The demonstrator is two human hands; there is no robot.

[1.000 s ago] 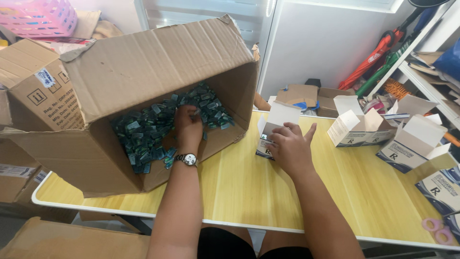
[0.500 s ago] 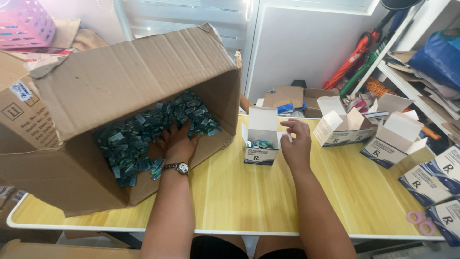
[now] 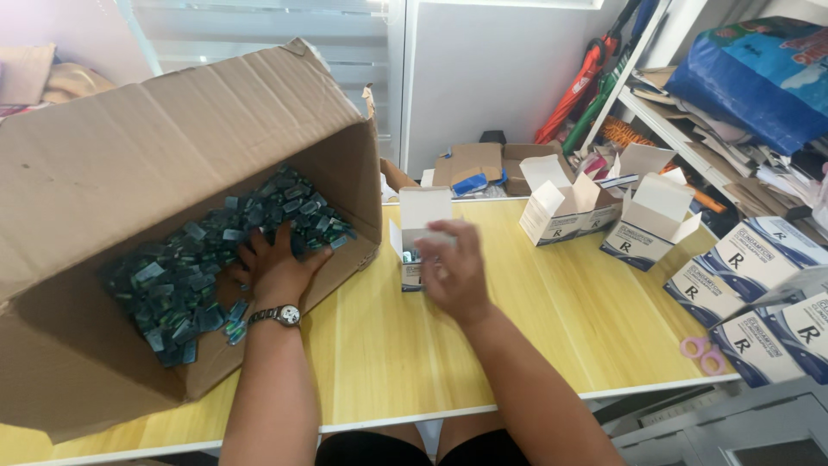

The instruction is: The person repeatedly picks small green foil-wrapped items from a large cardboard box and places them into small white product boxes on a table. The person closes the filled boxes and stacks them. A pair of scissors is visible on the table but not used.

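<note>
Table: yellow wooden top
Open white cartons: two standing behind
Closed blue-and-white cartons: stacked at the right edge
Pink tape rings: near the table's right corner
Shelf: cluttered, blue bag on top

tipped carton lies left on the table, packets inside; small open box just right

Bright daylight; hand perhaps motion-blurred.

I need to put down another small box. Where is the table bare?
Bare tabletop runs along the near edge, between the right arm and the pink rings. A narrower strip lies between the big carton and the open white box. The right side, with stacked boxes, is crowded.
</note>
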